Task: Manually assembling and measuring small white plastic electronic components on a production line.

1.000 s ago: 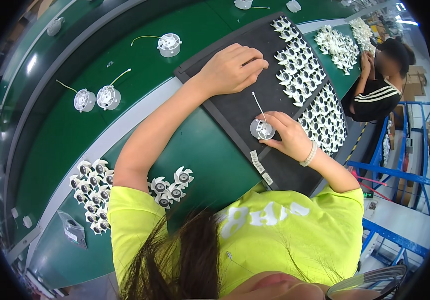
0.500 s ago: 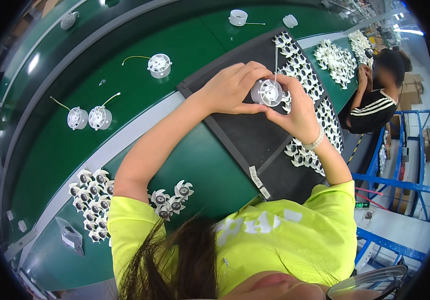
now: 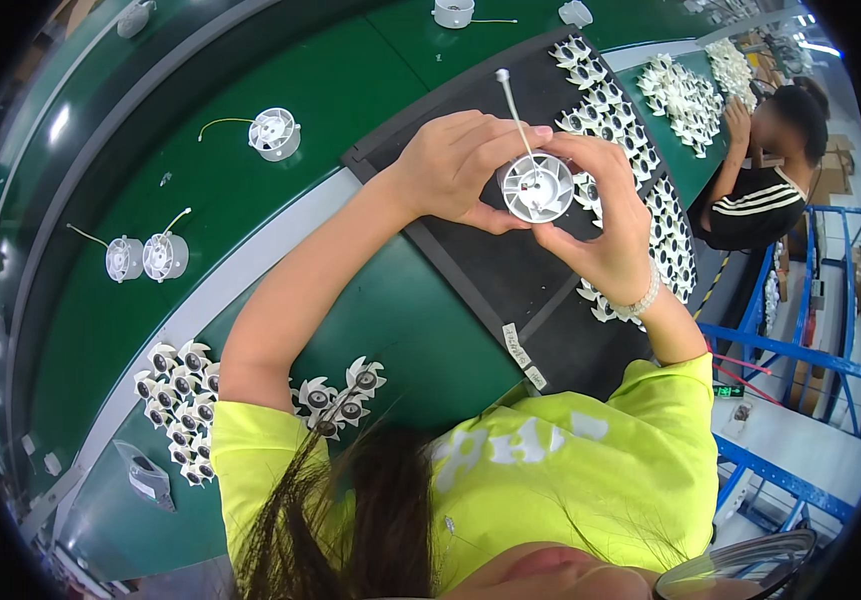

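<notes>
Between my two hands is a round white fan housing [image 3: 537,188], its spoked face turned up toward me. My left hand [image 3: 460,165] grips its left side, with the thumb at the lower edge and the fingers along the top. My right hand [image 3: 605,205] curls around the right side. A white cable [image 3: 512,110] with a small connector sticks up from the housing past my fingertips. Under my hands lies a black tray [image 3: 470,268], and many white fan impellers [image 3: 672,240] with dark centres fill its right part.
On the green conveyor [image 3: 220,190] at the left sit several white fan housings [image 3: 275,134] with cables. Loose impellers [image 3: 180,410] and a small plastic bag [image 3: 146,478] lie near my left elbow. A co-worker [image 3: 765,200] sits at the right, by piles of white parts [image 3: 678,105].
The housing in my hands has turned its face more toward me, and its cable now leans up-left. Housings on the conveyor have shifted left. The co-worker's hands have moved up.
</notes>
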{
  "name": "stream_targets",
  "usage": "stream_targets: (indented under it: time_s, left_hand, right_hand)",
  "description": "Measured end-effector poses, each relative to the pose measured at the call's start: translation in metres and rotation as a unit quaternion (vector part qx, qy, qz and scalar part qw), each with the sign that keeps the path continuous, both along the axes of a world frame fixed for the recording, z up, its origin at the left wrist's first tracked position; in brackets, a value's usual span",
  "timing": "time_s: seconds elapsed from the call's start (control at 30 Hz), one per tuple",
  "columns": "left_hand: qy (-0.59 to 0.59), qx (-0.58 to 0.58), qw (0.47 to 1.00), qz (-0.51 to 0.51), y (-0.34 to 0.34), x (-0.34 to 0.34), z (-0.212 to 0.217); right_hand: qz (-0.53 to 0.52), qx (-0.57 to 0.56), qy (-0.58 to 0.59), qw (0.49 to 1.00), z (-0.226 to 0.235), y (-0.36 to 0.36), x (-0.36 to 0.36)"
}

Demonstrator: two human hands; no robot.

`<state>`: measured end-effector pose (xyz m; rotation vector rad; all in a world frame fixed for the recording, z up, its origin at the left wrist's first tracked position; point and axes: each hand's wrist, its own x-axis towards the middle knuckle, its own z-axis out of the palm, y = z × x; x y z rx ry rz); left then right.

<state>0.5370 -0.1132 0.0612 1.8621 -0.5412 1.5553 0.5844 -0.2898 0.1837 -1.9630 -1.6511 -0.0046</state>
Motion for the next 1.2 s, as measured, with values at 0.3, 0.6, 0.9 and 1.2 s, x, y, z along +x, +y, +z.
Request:
stream_targets:
  time_s: [0.3,0.6,0.9,1.2]
  left_hand:
    - [0.067,-0.146,0.983,0.092,0.009,0.0,-0.002]
    - [0.199,-0.337,0.869,0.302,0.024,0.021,-0.009]
    - [0.363,-0.275,0.784,0.422,0.026,0.031,-0.023]
    - [0.452,-0.384,0.725,0.35,0.043,0.038,-0.026]
  right_hand:
    - [0.119,0.047,0.312,0.941,-0.008,0.045,0.05]
    - [0.029,0.026,-0.209,0.977,-0.123,0.196,0.16]
    - [-0.109,-0.018,-0.027,0.994,-0.06,0.146,0.158]
    - [-0.245,-0.012,0.425,0.871,-0.041,-0.003,0.177]
